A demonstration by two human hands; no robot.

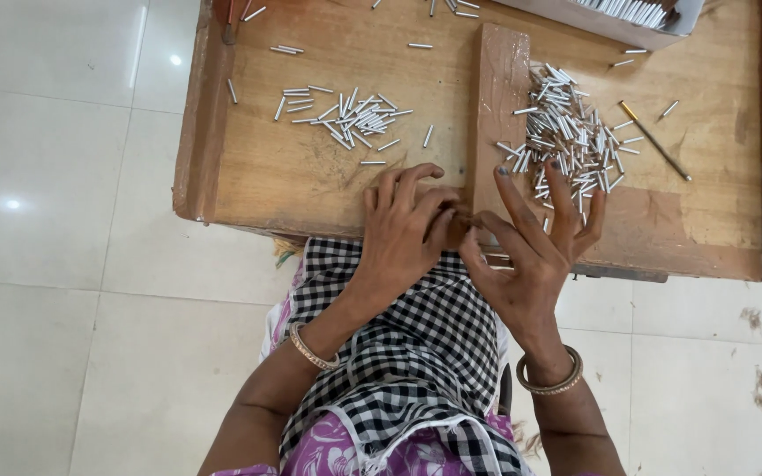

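Two hands (465,229) pinched together, grip unclear, white sticks (571,137) piled on wooden board (310,176)

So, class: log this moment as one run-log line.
left hand: fingers curled at low wooden table edge | right hand: fingers spread by pile of small white sticks | hands touching

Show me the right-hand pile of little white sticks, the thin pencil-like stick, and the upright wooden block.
Right pile of white sticks (566,132), head view, middle of the heap.
Thin stick (656,142), head view, mid-shaft.
Wooden block (497,97), head view, bare top face.
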